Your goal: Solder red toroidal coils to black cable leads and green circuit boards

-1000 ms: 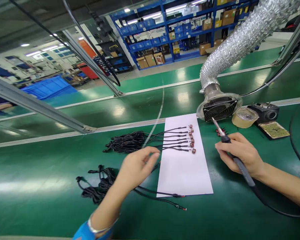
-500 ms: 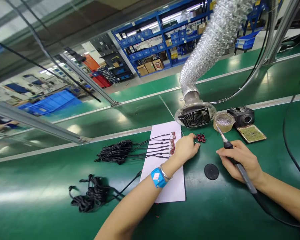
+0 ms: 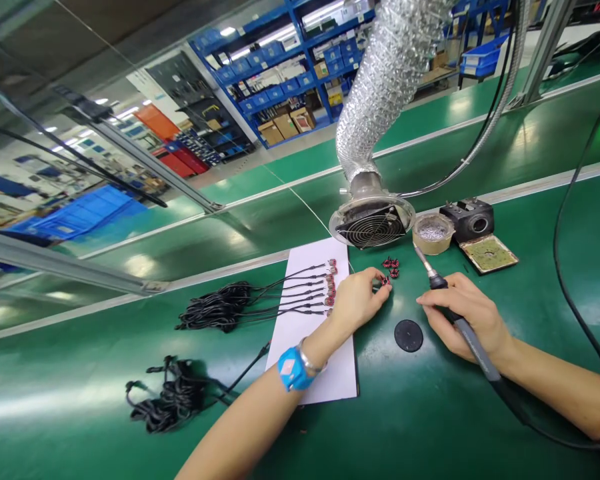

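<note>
My right hand [image 3: 463,315] grips a soldering iron [image 3: 433,279] like a pen, tip pointing up and away toward the fume fan. My left hand [image 3: 357,298], wearing a blue wrist strap [image 3: 293,369], pinches a small red and black coil [image 3: 385,281] just off the right edge of a white paper sheet [image 3: 307,327]. A little pile of the same coils [image 3: 391,266] lies just beyond its fingers. On the sheet, several black cables [image 3: 293,293] lie in a row with coils at their ends [image 3: 330,287].
A fume extractor fan [image 3: 373,225] on a silver flexible duct stands behind the sheet. To its right sit a tape roll [image 3: 433,233], an iron stand [image 3: 467,219] and a sponge tray [image 3: 489,253]. A black disc [image 3: 409,335] lies between my hands. Cable bundles [image 3: 173,397] lie at left.
My left hand reached from the cables at the sheet's left across to the coil pile on the right and pinched one coil. The view shifted right. The iron stayed in my right hand.
</note>
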A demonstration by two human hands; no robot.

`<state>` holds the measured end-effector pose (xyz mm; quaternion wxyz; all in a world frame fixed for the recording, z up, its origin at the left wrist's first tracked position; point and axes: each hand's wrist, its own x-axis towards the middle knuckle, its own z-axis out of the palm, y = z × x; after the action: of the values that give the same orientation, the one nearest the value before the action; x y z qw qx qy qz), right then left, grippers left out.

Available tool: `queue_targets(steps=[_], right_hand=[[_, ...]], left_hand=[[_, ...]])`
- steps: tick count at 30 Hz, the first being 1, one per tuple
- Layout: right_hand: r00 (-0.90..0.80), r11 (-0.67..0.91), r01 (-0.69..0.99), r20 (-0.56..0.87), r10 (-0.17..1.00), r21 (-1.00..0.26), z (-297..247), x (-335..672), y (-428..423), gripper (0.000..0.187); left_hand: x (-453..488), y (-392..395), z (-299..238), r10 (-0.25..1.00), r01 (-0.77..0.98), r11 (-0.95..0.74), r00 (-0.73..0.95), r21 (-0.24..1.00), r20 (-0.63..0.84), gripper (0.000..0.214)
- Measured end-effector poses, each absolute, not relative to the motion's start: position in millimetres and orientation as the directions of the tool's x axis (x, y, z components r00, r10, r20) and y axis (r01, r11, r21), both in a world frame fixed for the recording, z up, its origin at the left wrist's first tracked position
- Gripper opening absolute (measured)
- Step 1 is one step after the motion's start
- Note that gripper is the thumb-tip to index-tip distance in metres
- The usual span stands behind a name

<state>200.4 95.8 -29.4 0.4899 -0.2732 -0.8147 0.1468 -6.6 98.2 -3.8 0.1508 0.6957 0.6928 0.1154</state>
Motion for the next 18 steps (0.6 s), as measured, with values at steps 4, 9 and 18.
queue_targets(steps=[4, 9, 18], right_hand=[[-0.468, 0.658, 0.296, 0.495, 0.732, -0.693, -33.6, 198.0, 80.7, 0.031], [-0.599, 0.595, 0.283, 0.346, 0.722, -0.752, -33.4, 195.9, 71.2, 0.036], [-0.651, 0.640, 0.324, 0.327, 0.685, -0.697, -37.0, 198.0, 68.7, 0.034]], left_hand=[[2.8, 49.7, -1.2, 0.993, 0.873, -0.051, 0.096, 0.485, -0.068, 0.019], [13.8, 23.3, -14.8, 0.986, 0.815, -0.050, 0.131, 0.578, -0.099, 0.017], [1.1, 19.2, -16.2, 0.973, 0.799, -0.020, 0.154, 0.601, -0.173, 0.022]])
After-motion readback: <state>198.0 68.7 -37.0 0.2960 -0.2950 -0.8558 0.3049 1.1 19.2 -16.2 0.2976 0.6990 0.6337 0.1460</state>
